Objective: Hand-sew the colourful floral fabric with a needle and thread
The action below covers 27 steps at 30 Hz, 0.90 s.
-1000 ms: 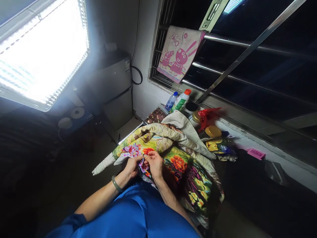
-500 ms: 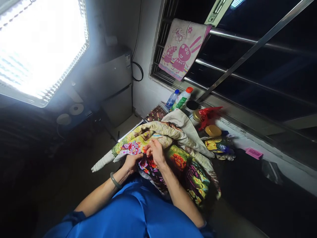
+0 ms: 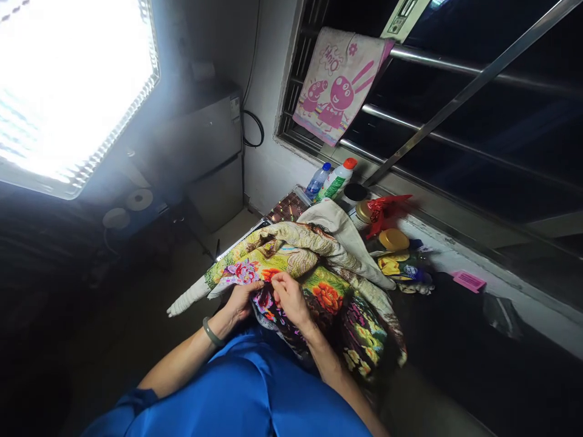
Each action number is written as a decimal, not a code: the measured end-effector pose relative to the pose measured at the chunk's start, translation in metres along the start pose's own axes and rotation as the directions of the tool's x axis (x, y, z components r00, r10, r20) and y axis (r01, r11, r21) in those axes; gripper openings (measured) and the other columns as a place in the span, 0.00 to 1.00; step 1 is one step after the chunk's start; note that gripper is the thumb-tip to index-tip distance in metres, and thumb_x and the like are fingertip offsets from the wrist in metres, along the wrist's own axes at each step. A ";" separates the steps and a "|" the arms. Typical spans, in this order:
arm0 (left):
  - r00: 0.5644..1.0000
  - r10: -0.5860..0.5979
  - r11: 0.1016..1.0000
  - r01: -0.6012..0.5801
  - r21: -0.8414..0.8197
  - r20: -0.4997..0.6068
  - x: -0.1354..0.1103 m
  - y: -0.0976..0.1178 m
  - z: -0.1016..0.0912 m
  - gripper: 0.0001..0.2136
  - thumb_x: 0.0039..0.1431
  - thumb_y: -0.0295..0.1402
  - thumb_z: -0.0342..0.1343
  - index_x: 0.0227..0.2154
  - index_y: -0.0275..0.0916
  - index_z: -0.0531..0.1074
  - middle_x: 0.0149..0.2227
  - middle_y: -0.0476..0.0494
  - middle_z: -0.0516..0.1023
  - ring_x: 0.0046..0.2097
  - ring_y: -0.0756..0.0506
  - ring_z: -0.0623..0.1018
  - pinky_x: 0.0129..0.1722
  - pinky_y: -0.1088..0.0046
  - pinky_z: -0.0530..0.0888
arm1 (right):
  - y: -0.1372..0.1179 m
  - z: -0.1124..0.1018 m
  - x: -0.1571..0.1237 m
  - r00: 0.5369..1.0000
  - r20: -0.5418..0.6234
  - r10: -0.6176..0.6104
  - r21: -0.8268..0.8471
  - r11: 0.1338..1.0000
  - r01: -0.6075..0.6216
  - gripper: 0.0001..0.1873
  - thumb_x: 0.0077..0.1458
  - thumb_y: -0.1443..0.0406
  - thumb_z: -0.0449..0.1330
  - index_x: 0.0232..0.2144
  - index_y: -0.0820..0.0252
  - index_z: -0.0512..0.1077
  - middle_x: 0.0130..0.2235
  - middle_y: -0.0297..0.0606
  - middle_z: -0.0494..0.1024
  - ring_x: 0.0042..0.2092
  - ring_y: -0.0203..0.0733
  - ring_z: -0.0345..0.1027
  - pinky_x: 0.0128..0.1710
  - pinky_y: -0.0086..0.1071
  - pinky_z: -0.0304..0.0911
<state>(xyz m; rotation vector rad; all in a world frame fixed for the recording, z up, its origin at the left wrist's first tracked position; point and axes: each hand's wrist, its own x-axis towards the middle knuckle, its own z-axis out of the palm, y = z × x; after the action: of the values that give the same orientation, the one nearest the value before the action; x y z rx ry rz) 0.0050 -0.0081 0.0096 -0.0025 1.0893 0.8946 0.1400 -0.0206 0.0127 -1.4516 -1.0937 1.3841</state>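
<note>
Your left hand (image 3: 240,301) is grasping an edge of the multicoloured floral-patterned cloth (image 3: 328,297), which is lying bunched in front of your shiny blue garment (image 3: 218,400). Your right hand (image 3: 292,298) is holding its fingertips together just beside; can't tell if they're pinching anything thin. Looks like you're doing fine fingertip work there. Next move's probably calling for steady left grip, precise right fingers.

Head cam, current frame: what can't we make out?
All in the head view:
- Right hand: whether its fingertips pinch anything thin; too small.
- Left hand: most of its fingers, hidden by the hand itself and the cloth.
- Lamp: face washed out by glare; part cut off by the picture's edge.
- Pink item: its print, too small.
</note>
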 end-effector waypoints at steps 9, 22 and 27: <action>1.000 -0.013 1.000 0.014 0.028 -0.028 0.001 0.001 0.001 0.09 0.38 0.17 0.66 0.22 0.36 0.75 0.23 0.43 0.79 0.38 0.37 0.82 0.47 0.62 0.76 | 0.005 0.008 -0.005 0.998 -0.048 0.050 -0.080 0.995 -0.053 0.16 0.46 0.53 0.61 0.27 0.59 0.77 0.14 0.29 0.68 0.15 0.34 0.57 0.14 0.27 0.52; 0.998 -0.021 0.999 0.019 -0.039 -0.054 -0.001 0.000 0.007 0.10 0.42 0.17 0.64 0.19 0.39 0.72 0.20 0.45 0.77 0.43 0.34 0.82 0.47 0.61 0.74 | 0.011 0.003 0.002 0.988 -0.070 -0.140 -0.179 0.976 0.125 0.10 0.48 0.58 0.62 0.23 0.57 0.78 0.21 0.35 0.77 0.21 0.38 0.68 0.23 0.29 0.64; 0.997 -0.032 0.999 0.030 -0.025 -0.070 0.002 0.000 0.006 0.10 0.41 0.17 0.62 0.18 0.39 0.72 0.19 0.45 0.76 0.40 0.35 0.82 0.46 0.61 0.75 | 0.018 0.000 0.004 0.974 -0.094 -0.207 -0.234 0.955 0.180 0.09 0.47 0.61 0.61 0.24 0.56 0.80 0.28 0.39 0.81 0.29 0.41 0.72 0.34 0.34 0.69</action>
<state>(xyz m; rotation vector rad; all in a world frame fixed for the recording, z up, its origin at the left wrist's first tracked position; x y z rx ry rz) 0.0096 -0.0044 0.0108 -0.0712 1.1415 0.8849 0.1409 -0.0216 -0.0059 -1.5183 -1.3109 1.0505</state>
